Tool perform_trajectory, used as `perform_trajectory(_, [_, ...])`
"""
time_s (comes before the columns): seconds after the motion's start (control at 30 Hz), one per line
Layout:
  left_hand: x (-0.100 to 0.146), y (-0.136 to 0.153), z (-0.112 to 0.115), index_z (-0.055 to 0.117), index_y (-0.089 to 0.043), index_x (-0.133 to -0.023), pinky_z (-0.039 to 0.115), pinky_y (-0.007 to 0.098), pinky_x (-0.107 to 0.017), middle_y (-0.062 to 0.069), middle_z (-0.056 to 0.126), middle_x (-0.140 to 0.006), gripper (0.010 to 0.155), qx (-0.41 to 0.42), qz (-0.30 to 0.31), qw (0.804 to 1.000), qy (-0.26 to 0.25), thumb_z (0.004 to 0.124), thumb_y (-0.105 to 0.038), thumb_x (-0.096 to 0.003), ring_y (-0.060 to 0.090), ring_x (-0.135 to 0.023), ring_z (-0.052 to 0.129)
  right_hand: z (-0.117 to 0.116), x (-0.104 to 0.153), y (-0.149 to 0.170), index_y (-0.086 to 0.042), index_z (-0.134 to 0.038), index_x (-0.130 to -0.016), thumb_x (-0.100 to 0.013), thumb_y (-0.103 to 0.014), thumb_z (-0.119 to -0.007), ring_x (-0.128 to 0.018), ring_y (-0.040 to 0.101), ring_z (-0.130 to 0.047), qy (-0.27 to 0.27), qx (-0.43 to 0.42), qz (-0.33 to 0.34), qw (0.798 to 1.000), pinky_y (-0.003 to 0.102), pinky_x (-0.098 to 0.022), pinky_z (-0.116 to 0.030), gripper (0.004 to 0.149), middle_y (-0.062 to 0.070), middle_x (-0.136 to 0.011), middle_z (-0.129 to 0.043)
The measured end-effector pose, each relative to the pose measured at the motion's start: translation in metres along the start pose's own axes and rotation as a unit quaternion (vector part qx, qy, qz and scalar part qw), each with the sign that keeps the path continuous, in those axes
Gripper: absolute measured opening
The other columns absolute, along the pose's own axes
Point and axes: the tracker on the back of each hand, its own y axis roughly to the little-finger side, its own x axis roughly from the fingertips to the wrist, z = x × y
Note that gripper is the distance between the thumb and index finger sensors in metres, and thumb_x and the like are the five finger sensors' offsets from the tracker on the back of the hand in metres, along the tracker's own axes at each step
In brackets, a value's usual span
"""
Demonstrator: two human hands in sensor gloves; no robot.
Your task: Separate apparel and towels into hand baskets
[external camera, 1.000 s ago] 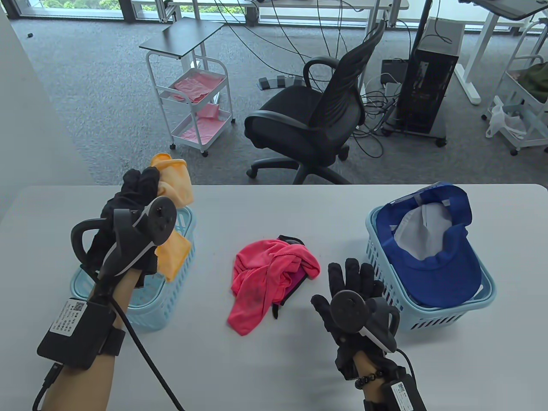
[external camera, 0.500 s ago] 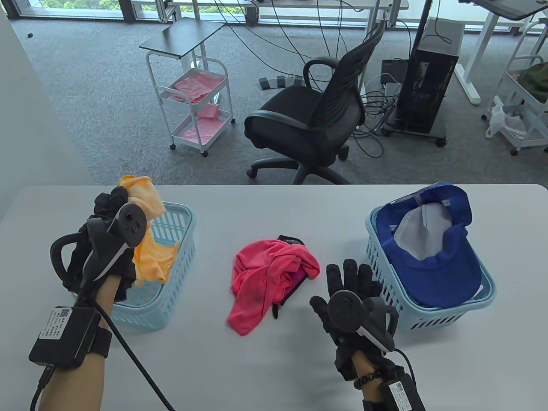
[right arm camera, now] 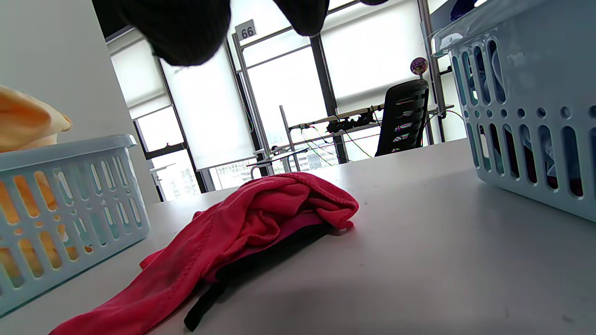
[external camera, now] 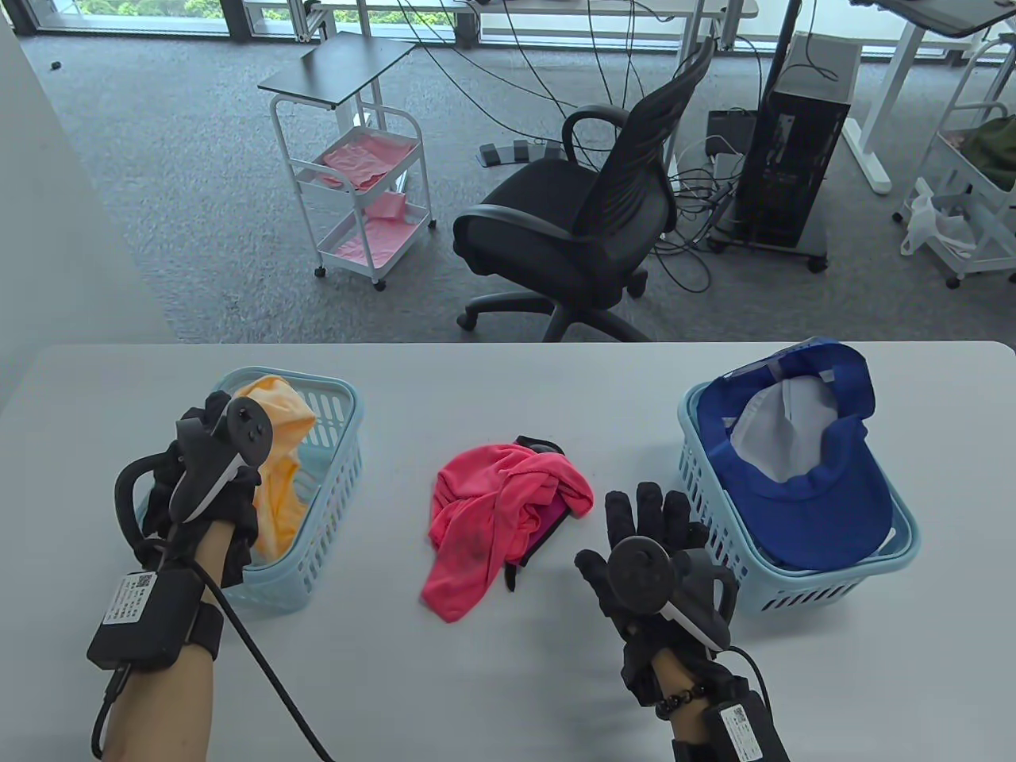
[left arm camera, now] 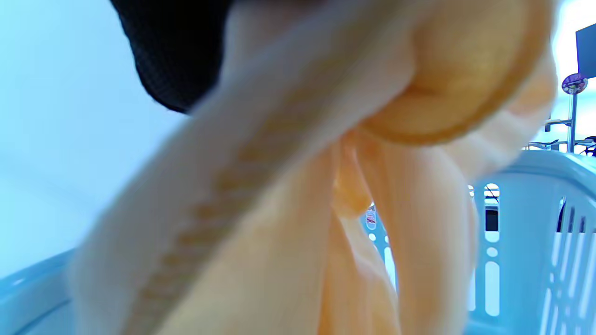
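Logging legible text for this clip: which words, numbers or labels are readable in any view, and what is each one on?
"66": white number sign on the window frame, right wrist view.
Label with QR code on the left wrist box: print too small to read.
Label on the right wrist box: too small to read.
Round purple sticker on the window post: blurred, unreadable.

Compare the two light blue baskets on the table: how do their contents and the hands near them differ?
The left basket holds an orange towel; the right basket holds a blue cap. The left hand reaches into the left basket, gripping the towel; the right hand lies open on the table beside the right basket. Both are slotted light blue plastic.
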Motion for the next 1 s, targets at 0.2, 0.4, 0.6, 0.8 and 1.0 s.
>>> perform_trajectory(0.2, [-0.001, 0.002, 0.004, 0.046, -0.021, -0.115, 0.081, 0.053, -0.070, 0.015, 0.066, -0.115, 0.072, 0.000, 0.001, 1.000, 0.008, 0.068, -0.056, -0.0564, 0.036, -0.095, 0.093, 0.000, 0.000, 0.000, -0.003, -0.041, -0.113, -0.055, -0.046, -0.072, -0.097, 0.066, -0.021, -0.004, 0.002, -0.002, 1.000, 0.081, -0.065, -0.029, 0.078, 0.034, -0.113, -0.021])
perform_trajectory(0.4, [0.004, 0.001, -0.003, 0.045, -0.018, -0.116, 0.077, 0.056, -0.072, 0.017, 0.063, -0.117, 0.072, 0.022, 0.012, 1.000, 0.003, 0.063, -0.058, -0.0578, 0.041, -0.099, 0.087, 0.000, -0.001, 0.000, -0.002, -0.041, -0.113, -0.055, -0.046, -0.072, -0.097, 0.066, -0.021, -0.004, 0.003, -0.001, 1.000, 0.081, -0.065, -0.029, 0.078, 0.034, -0.113, -0.021])
perform_trajectory(0.6, [0.014, -0.014, -0.020, 0.044, -0.017, -0.116, 0.072, 0.060, -0.073, 0.020, 0.060, -0.118, 0.073, 0.075, 0.048, 0.996, -0.004, 0.062, -0.058, -0.0583, 0.046, -0.102, 0.081, -0.001, -0.001, 0.000, -0.002, -0.041, -0.113, -0.055, -0.046, -0.072, -0.097, 0.066, -0.021, -0.004, 0.002, -0.001, 1.000, 0.081, -0.065, -0.029, 0.078, 0.034, -0.113, -0.021])
perform_trajectory(0.8, [0.033, -0.047, -0.049, 0.043, -0.016, -0.117, 0.069, 0.063, -0.074, 0.022, 0.056, -0.119, 0.075, 0.165, 0.118, 0.979, -0.005, 0.061, -0.059, -0.0587, 0.050, -0.104, 0.076, -0.001, -0.001, -0.001, -0.002, -0.041, -0.113, -0.055, -0.046, -0.072, -0.097, 0.066, -0.021, -0.002, 0.001, 0.000, 1.000, 0.081, -0.065, -0.029, 0.079, 0.034, -0.113, -0.021])
perform_trajectory(1.0, [0.049, -0.091, -0.060, 0.035, -0.014, -0.118, 0.061, 0.068, -0.075, 0.027, 0.047, -0.121, 0.080, 0.225, 0.181, 0.957, 0.021, 0.061, -0.061, -0.0586, 0.058, -0.106, 0.063, -0.003, -0.001, -0.001, -0.003, -0.040, -0.113, -0.055, -0.046, -0.072, -0.097, 0.066, -0.021, -0.006, 0.004, 0.000, 1.000, 0.081, -0.065, -0.029, 0.078, 0.034, -0.113, -0.021])
